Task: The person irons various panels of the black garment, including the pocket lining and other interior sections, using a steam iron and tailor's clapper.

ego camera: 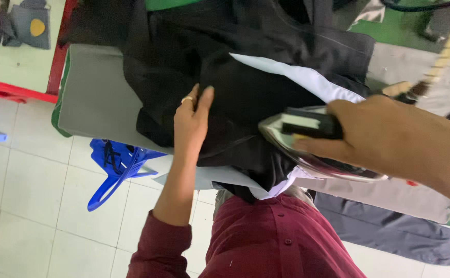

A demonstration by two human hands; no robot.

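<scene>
grey ironing board point(93, 98), white tiled floor point(29, 195)

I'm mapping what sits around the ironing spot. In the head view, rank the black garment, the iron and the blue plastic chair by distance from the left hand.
1. Black garment: directly under the left hand, touched.
2. Iron: to its right, gripped by the right hand.
3. Blue plastic chair: lower left, down on the floor.

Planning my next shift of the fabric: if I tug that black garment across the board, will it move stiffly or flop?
The black garment probably flops: it lies bunched and creased on the grey board. It likely slides, since the left hand pins it flat. Part hangs off the near edge, so it may slip down while the right hand grips the iron.
</scene>
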